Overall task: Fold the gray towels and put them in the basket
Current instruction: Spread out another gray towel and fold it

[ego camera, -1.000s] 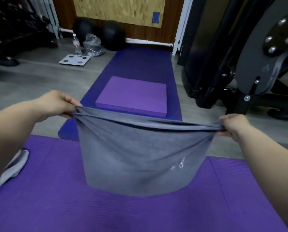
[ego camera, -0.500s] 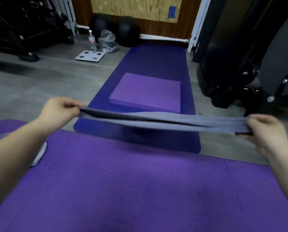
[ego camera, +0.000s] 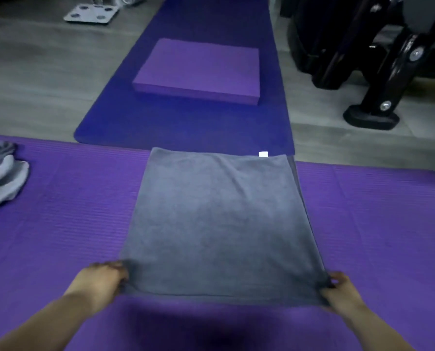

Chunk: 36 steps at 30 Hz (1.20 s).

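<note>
A gray towel (ego camera: pixel 219 224) lies flat on the purple mat (ego camera: pixel 72 224), folded double, with a small white tag at its far right corner. My left hand (ego camera: pixel 102 279) pinches the towel's near left corner. My right hand (ego camera: pixel 338 291) pinches the near right corner. More gray towels (ego camera: pixel 1 173) lie crumpled at the mat's left edge. No basket is in view.
Beyond the mat lies a darker blue mat (ego camera: pixel 186 117) with a purple foam pad (ego camera: pixel 198 70) on it. Black gym equipment (ego camera: pixel 378 59) stands at the far right. A white scale (ego camera: pixel 91 13) sits on the gray floor at the far left.
The towel was held up stretched between both hands; now it lies spread flat on the mat, with both hands lowered near me and still on its near corners.
</note>
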Each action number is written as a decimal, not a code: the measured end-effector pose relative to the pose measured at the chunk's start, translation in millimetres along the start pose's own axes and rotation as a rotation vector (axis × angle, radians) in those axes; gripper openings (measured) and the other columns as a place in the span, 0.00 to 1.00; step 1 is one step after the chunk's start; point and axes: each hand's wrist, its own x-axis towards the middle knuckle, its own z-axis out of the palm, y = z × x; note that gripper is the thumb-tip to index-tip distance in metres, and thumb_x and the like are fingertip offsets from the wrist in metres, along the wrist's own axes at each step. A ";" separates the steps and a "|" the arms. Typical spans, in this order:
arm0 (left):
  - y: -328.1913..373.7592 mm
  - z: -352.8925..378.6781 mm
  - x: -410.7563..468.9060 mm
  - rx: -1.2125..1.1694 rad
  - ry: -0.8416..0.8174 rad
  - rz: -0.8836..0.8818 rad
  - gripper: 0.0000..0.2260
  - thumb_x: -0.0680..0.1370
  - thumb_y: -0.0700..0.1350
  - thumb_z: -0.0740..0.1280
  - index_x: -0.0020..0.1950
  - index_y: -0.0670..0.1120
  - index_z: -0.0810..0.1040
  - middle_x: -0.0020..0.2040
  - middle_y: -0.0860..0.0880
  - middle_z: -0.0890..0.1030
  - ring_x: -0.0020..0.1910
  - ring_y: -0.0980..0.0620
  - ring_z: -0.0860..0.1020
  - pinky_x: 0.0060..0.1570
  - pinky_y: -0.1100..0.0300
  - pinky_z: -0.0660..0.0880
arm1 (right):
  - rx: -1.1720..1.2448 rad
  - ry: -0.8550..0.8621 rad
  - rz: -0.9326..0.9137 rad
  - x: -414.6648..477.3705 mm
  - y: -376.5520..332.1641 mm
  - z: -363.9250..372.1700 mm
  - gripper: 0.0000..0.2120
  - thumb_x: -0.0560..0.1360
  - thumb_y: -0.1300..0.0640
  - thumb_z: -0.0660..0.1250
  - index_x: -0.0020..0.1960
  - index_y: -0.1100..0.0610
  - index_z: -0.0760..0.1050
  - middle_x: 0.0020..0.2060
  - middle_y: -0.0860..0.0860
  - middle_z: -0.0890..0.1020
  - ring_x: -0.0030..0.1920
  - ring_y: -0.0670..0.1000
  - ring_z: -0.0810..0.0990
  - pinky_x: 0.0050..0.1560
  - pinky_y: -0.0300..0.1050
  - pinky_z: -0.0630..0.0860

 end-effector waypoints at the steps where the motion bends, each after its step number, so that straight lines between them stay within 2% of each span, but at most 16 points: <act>1: 3.1 7.0 1.9 0.079 -0.026 0.019 0.14 0.78 0.45 0.55 0.62 0.52 0.73 0.65 0.53 0.74 0.64 0.52 0.72 0.62 0.61 0.67 | -0.011 -0.021 0.013 -1.9 3.9 2.0 0.16 0.68 0.74 0.60 0.56 0.69 0.68 0.32 0.57 0.73 0.30 0.52 0.70 0.19 0.38 0.69; 4: 8.0 19.6 3.9 0.273 -0.145 0.084 0.15 0.78 0.45 0.56 0.62 0.49 0.73 0.64 0.51 0.75 0.65 0.51 0.72 0.63 0.62 0.65 | -0.248 -0.216 0.044 -15.8 8.9 -1.7 0.10 0.67 0.68 0.62 0.47 0.59 0.69 0.32 0.53 0.72 0.31 0.51 0.72 0.20 0.38 0.71; 6: 15.9 23.6 5.4 0.326 -0.194 0.134 0.16 0.77 0.50 0.57 0.61 0.47 0.75 0.62 0.49 0.77 0.64 0.51 0.73 0.63 0.63 0.64 | -0.400 -0.359 0.088 -26.2 9.6 -6.4 0.09 0.69 0.66 0.61 0.47 0.57 0.65 0.35 0.52 0.73 0.31 0.49 0.72 0.25 0.38 0.72; 8: 25.6 17.9 8.9 0.195 -0.156 0.145 0.22 0.74 0.59 0.53 0.58 0.49 0.76 0.60 0.51 0.79 0.62 0.52 0.74 0.61 0.64 0.66 | -0.384 -0.347 0.071 -28.1 10.4 -7.2 0.08 0.66 0.60 0.64 0.42 0.56 0.66 0.34 0.51 0.73 0.31 0.46 0.71 0.27 0.35 0.71; 10: 29.9 12.6 21.9 -0.050 -0.008 0.115 0.34 0.64 0.66 0.43 0.57 0.54 0.77 0.61 0.54 0.78 0.62 0.55 0.74 0.60 0.64 0.66 | -0.230 -0.202 0.016 -20.5 9.2 -4.8 0.09 0.60 0.55 0.65 0.39 0.57 0.71 0.33 0.53 0.75 0.29 0.44 0.73 0.27 0.35 0.70; 11: 33.1 8.8 29.6 -0.125 0.056 0.095 0.38 0.61 0.67 0.40 0.61 0.56 0.74 0.65 0.54 0.75 0.64 0.55 0.72 0.63 0.64 0.65 | -0.170 -0.131 -0.008 -13.6 10.6 -1.9 0.11 0.62 0.56 0.68 0.41 0.61 0.74 0.36 0.55 0.76 0.31 0.46 0.76 0.31 0.36 0.71; 13: 45.7 3.4 44.6 -0.160 0.105 0.058 0.35 0.70 0.67 0.42 0.72 0.53 0.60 0.74 0.52 0.61 0.72 0.54 0.63 0.69 0.62 0.58 | -0.161 -0.061 -0.034 -3.4 11.8 4.8 0.14 0.69 0.63 0.71 0.52 0.68 0.75 0.43 0.56 0.77 0.45 0.52 0.78 0.42 0.39 0.68; 16: 69.7 0.8 63.1 -0.073 -0.003 0.112 0.30 0.78 0.60 0.51 0.75 0.53 0.40 0.77 0.51 0.41 0.76 0.52 0.49 0.73 0.59 0.49 | -0.194 -0.042 -0.030 2.4 9.8 11.4 0.16 0.71 0.66 0.68 0.58 0.68 0.70 0.48 0.57 0.77 0.56 0.58 0.77 0.47 0.40 0.66; 18: 78.0 1.9 67.9 0.029 -0.101 0.152 0.32 0.78 0.59 0.52 0.75 0.52 0.38 0.76 0.50 0.38 0.76 0.51 0.44 0.73 0.58 0.46 | -0.199 -0.040 -0.034 4.8 7.6 11.7 0.15 0.72 0.67 0.66 0.58 0.65 0.69 0.54 0.61 0.79 0.57 0.58 0.77 0.51 0.44 0.70; 20: 85.2 -4.4 72.2 0.113 -0.118 0.140 0.29 0.78 0.59 0.52 0.75 0.52 0.45 0.77 0.50 0.43 0.76 0.51 0.47 0.73 0.58 0.49 | -0.219 -0.034 -0.054 6.8 8.2 9.9 0.18 0.73 0.66 0.65 0.62 0.64 0.67 0.55 0.61 0.79 0.58 0.59 0.77 0.54 0.45 0.71; 22: 97.7 -20.6 79.8 0.105 -0.036 0.119 0.22 0.79 0.58 0.51 0.72 0.52 0.61 0.75 0.50 0.58 0.73 0.52 0.59 0.69 0.60 0.56 | -0.238 -0.049 -0.079 7.3 9.5 9.7 0.19 0.74 0.64 0.63 0.64 0.62 0.66 0.55 0.61 0.80 0.58 0.60 0.77 0.54 0.45 0.72; 24: 121.5 -42.6 98.4 -0.100 0.057 0.113 0.16 0.80 0.53 0.53 0.62 0.50 0.74 0.66 0.48 0.73 0.66 0.50 0.70 0.63 0.62 0.64 | -0.278 -0.067 -0.128 5.6 7.4 10.8 0.20 0.75 0.61 0.62 0.66 0.57 0.65 0.53 0.60 0.80 0.56 0.59 0.78 0.51 0.45 0.72; 26: 160.3 -67.3 121.9 -0.434 0.072 0.140 0.14 0.80 0.47 0.57 0.58 0.43 0.78 0.62 0.44 0.78 0.62 0.48 0.74 0.57 0.62 0.68 | -0.286 -0.068 -0.198 3.4 5.0 12.8 0.22 0.76 0.58 0.61 0.69 0.53 0.62 0.49 0.58 0.81 0.55 0.58 0.79 0.49 0.45 0.72; 28: 211.8 -86.8 140.7 -0.656 0.037 0.204 0.14 0.79 0.43 0.58 0.60 0.40 0.76 0.63 0.43 0.77 0.63 0.49 0.74 0.57 0.64 0.66 | -0.283 -0.079 -0.254 0.1 3.8 14.7 0.24 0.76 0.57 0.60 0.71 0.50 0.60 0.42 0.53 0.79 0.54 0.58 0.79 0.46 0.45 0.70; 31: 281.5 -105.2 158.9 -0.744 -0.030 0.258 0.21 0.79 0.48 0.59 0.71 0.42 0.63 0.69 0.44 0.70 0.68 0.48 0.69 0.62 0.64 0.63 | -0.261 -0.116 -0.305 -3.9 4.0 15.2 0.24 0.76 0.57 0.59 0.71 0.46 0.60 0.30 0.43 0.70 0.52 0.58 0.79 0.39 0.40 0.64; 36: 323.2 -99.0 165.4 -0.696 -0.092 0.300 0.32 0.77 0.43 0.63 0.75 0.48 0.49 0.73 0.45 0.64 0.70 0.47 0.65 0.66 0.62 0.61 | -0.268 -0.150 -0.342 -14.2 7.5 7.0 0.26 0.77 0.54 0.59 0.73 0.46 0.55 0.45 0.51 0.80 0.56 0.55 0.78 0.51 0.41 0.71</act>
